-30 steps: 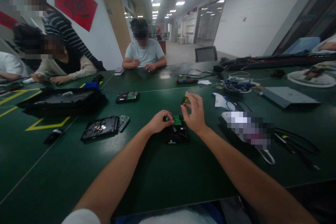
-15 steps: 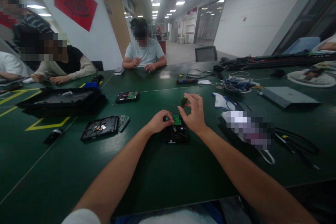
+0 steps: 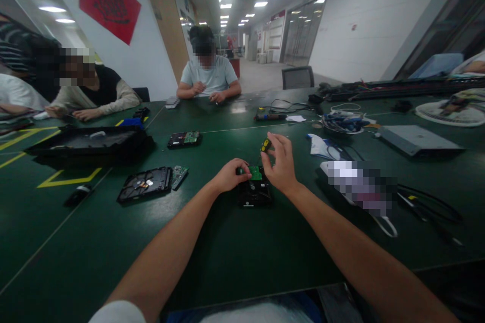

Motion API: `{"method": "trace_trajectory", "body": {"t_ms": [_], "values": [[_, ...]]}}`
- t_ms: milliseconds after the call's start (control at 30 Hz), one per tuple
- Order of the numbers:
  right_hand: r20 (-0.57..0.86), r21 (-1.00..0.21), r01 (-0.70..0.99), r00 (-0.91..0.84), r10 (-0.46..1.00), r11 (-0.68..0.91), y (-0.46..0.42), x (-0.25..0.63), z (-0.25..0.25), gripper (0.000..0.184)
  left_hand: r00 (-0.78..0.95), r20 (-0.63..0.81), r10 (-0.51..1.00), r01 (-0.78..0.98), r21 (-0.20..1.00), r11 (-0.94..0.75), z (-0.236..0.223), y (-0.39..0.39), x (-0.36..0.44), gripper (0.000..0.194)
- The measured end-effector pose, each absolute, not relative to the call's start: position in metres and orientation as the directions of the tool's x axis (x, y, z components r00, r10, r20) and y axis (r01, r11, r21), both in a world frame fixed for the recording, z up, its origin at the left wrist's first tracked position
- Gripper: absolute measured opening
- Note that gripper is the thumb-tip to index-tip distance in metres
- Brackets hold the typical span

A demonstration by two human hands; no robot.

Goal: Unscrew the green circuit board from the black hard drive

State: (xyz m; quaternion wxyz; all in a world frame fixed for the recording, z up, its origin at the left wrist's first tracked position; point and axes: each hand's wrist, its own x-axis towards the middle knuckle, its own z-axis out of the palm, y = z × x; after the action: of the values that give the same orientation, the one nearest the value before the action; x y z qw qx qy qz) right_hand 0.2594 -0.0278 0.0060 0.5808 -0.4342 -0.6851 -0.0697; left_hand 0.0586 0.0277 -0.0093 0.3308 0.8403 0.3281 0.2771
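Between my hands a black hard drive [image 3: 254, 195] lies on the green table, with a green circuit board [image 3: 256, 172] at its far end. My left hand [image 3: 231, 176] is closed at the drive's left side, thumb and fingers against the edge near the board. Above the board's right side, my right hand [image 3: 281, 161] pinches a small screwdriver [image 3: 265, 146] by its black and yellow handle. The handle stands tilted over the board. Its tip is too small to make out, so I cannot tell whether it sits in a screw.
To the left lie an opened drive casing [image 3: 146, 184], a loose circuit board [image 3: 179, 177], another hard drive [image 3: 184, 139] and a black tray [image 3: 89, 141]. Rightward are a cable bundle [image 3: 343, 122], a grey metal box [image 3: 419, 140] and black cables [image 3: 432, 207]. A person [image 3: 208, 75] sits opposite.
The screwdriver handle has turned in my right fingers, so more of its yellow shows. My right fingers have shifted slightly around it. My left hand and the hard drive stay put.
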Motion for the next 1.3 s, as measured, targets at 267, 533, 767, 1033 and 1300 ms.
{"method": "trace_trajectory", "body": {"t_ms": [267, 533, 767, 1033, 1300], "values": [[0.864, -0.383, 0.691, 0.034, 0.502, 0.613, -0.0266, 0.2598, 0.0056, 0.059, 0.631, 0.236, 0.739, 0.371, 0.745, -0.555, -0.0066, 0.0264, 0.0582, 0.007], [0.868, -0.395, 0.687, 0.062, 0.493, 0.61, -0.0275, 0.259, 0.0064, 0.06, 0.627, 0.231, 0.744, 0.376, 0.746, -0.549, -0.0088, 0.0282, 0.0582, 0.008], [0.872, -0.391, 0.67, 0.049, 0.488, 0.632, -0.0278, 0.2581, 0.0063, 0.061, 0.632, 0.24, 0.737, 0.371, 0.742, -0.559, -0.0077, 0.0276, 0.0578, 0.008], [0.868, -0.374, 0.704, 0.035, 0.496, 0.604, -0.0268, 0.2583, 0.0048, 0.066, 0.629, 0.232, 0.742, 0.38, 0.74, -0.555, -0.0073, 0.027, 0.0582, 0.008], [0.87, -0.387, 0.686, 0.049, 0.491, 0.617, -0.0282, 0.2577, 0.0066, 0.061, 0.624, 0.227, 0.747, 0.384, 0.744, -0.547, -0.0062, 0.0261, 0.0586, 0.007]]}}
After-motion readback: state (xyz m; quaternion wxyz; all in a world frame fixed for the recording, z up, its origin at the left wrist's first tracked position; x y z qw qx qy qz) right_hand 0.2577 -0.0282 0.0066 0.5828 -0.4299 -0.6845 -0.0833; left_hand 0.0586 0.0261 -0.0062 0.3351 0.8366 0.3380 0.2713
